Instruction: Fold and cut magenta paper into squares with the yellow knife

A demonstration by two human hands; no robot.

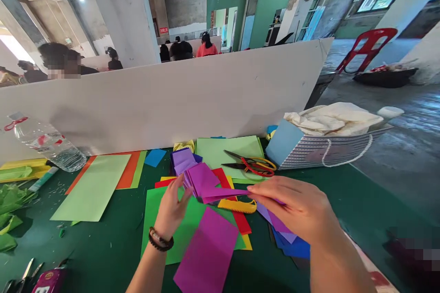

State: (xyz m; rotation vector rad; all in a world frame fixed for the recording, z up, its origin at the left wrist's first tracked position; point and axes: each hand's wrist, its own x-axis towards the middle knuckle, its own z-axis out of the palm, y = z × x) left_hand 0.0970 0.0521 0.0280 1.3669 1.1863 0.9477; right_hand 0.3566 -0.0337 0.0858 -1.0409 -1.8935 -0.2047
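My right hand (292, 203) pinches the tip of a folded magenta paper (225, 193) between thumb and fingers. Thumb and fingers apart, my left hand (173, 206) hovers at the near left of a pile of folded purple paper pieces (201, 176) and appears to hold nothing. Below the folded paper lies a yellow tool with a toothed edge (238, 206), like a comb. A flat magenta sheet (209, 252) rests over green paper (156, 219), with red paper (242, 222) peeking out. Purple and blue sheets (295, 247) lie partly under my right hand.
Scissors (256, 165) lie on light green sheets at the back. A striped paper bag (330, 146) stands back right, a plastic bottle (51, 142) leans back left. A white partition (172, 100) borders the green table. Scissors (25, 274) and a purple box (50, 280) sit front left.
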